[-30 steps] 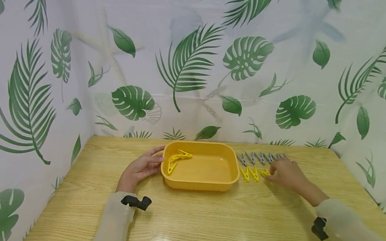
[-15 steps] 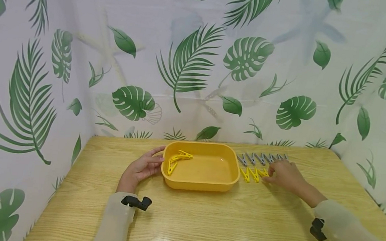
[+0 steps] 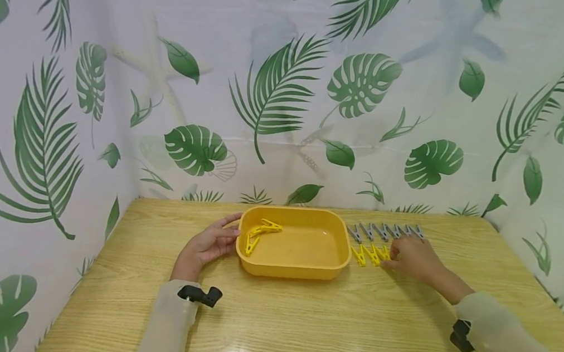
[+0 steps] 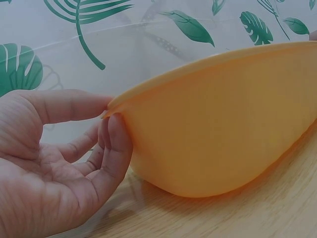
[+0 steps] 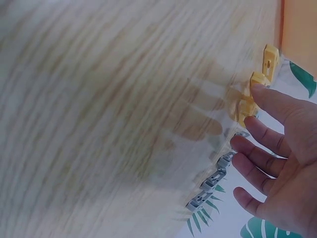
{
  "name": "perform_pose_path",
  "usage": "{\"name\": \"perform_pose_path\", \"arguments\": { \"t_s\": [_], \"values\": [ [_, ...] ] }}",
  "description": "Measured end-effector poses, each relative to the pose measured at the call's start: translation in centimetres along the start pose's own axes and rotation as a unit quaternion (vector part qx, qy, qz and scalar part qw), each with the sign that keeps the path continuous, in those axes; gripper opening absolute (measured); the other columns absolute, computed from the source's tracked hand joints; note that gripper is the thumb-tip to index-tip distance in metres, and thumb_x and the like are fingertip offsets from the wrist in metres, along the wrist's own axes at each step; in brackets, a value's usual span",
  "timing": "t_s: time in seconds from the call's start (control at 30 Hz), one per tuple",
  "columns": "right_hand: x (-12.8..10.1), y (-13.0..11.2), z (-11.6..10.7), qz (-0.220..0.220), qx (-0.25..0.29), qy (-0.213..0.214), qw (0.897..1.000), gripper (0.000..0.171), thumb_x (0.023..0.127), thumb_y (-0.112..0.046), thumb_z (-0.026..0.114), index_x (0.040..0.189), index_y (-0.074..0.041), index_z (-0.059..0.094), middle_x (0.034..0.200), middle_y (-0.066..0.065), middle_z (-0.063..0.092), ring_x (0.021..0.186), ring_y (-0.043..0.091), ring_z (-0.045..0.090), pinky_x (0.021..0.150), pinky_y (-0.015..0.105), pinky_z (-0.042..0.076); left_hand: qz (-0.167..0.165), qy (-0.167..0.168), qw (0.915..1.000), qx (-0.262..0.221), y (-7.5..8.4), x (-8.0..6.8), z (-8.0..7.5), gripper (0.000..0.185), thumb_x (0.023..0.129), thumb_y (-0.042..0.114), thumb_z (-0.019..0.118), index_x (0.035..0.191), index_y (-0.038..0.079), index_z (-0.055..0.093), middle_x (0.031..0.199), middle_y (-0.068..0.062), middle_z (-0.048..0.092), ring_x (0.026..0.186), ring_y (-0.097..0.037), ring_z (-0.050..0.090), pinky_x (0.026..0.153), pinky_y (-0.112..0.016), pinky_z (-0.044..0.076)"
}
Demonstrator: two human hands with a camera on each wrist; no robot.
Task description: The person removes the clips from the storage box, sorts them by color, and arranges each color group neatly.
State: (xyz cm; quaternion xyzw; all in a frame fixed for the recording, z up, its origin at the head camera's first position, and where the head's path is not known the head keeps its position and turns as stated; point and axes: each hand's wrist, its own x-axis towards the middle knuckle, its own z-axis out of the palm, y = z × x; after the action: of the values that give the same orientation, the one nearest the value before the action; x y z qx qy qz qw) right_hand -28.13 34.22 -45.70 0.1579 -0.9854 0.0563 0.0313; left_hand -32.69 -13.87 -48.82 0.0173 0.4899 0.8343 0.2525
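My left hand (image 3: 209, 242) pinches the left rim of the yellow plastic tub (image 3: 294, 270), thumb on the edge and fingertips beneath it in the left wrist view. Several yellow clothespins (image 3: 270, 226) lie in the tub's left end. To the right of the tub, my right hand (image 3: 417, 259) holds the rightmost yellow clothespin (image 5: 244, 110) of a short row between thumb and index finger, its other fingers loosely bent. Two more yellow clothespins (image 3: 359, 255) stand in that row beside the tub. Behind them runs a row of grey clothespins (image 3: 384, 231), close by the right hand's knuckles.
A wooden table (image 3: 289, 322) carries everything. Behind it and along both sides hangs a white sheet (image 3: 281, 187) with green leaf prints. Black wrist mounts (image 3: 199, 295) sit on both sleeves.
My right hand has slid slightly left, bringing the third yellow clothespin closer to the other two. More of the grey row's right end shows. The left hand and tub have stayed put.
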Motion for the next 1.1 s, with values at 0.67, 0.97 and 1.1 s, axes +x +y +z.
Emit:
{"name": "perform_pose_path", "arguments": {
  "t_s": [0.67, 0.97, 1.1],
  "values": [
    [-0.2, -0.7, -0.9, -0.005, 0.005, 0.002, 1.000, 0.026, 0.083, -0.034, 0.083, 0.072, -0.016, 0.067, 0.079, 0.000, 0.067, 0.084, 0.029, 0.062, 0.078, 0.064, 0.047, 0.000, -0.006, 1.0000, -0.007, 0.1, -0.1, 0.1, 0.062, 0.101, -0.007, 0.049, 0.158, 0.009, 0.031, 0.126, -0.007, 0.060, 0.095, -0.013, 0.068, 0.076, -0.024, 0.057],
    [0.9, -1.2, -2.0, -0.026, 0.012, 0.027, 0.999, 0.023, 0.086, -0.030, 0.081, 0.076, -0.013, 0.069, 0.083, 0.005, 0.072, 0.072, 0.022, 0.061, 0.068, 0.049, 0.050, 0.000, -0.002, 1.0000, -0.001, 0.1, 0.0, -0.1, 0.061, 0.101, -0.007, 0.050, 0.158, 0.010, 0.032, 0.127, -0.007, 0.060, 0.094, -0.013, 0.068, 0.077, -0.024, 0.057],
    [1.7, -2.2, -2.9, -0.033, 0.021, 0.039, 0.998, 0.023, 0.087, -0.028, 0.080, 0.077, -0.012, 0.067, 0.080, 0.004, 0.070, 0.069, 0.019, 0.058, 0.059, 0.039, 0.047, -0.001, -0.005, 1.0000, -0.002, 0.0, 0.0, -0.1, 0.061, 0.102, -0.007, 0.049, 0.158, 0.010, 0.031, 0.126, -0.007, 0.061, 0.094, -0.013, 0.068, 0.077, -0.024, 0.057]
  ]
}}
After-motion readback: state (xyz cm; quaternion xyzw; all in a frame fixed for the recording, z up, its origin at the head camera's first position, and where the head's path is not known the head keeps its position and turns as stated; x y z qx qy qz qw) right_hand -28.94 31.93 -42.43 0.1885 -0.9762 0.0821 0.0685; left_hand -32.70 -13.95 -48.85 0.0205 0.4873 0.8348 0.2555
